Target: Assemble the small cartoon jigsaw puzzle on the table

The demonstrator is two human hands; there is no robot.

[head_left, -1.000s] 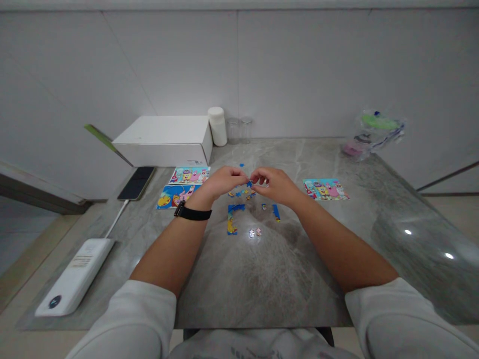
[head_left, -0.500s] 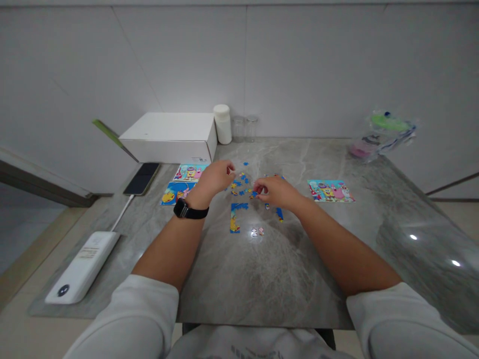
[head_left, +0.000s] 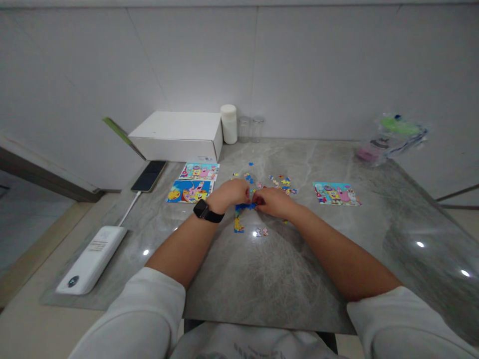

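An L-shaped joined section of jigsaw puzzle, blue above and yellow below, lies on the grey table. My left hand, with a black watch on its wrist, is closed over the section's upper edge; whether its fingers hold anything is hidden. My right hand pinches a blue puzzle piece at the right end of that edge, and both sets of fingertips nearly meet. Two pale pink puzzle pieces lie below. Loose puzzle pieces are scattered beyond my hands, partly covered by them.
Picture cards lie on the left, and another card on the right. A phone is cabled to a white power bank. At the back stand a white box, a white bottle, clear glasses and a plastic bag.
My right hand has brought the blue piece down and left to the joined section. My left hand has moved right and down to the same edge. The view has shifted slightly.
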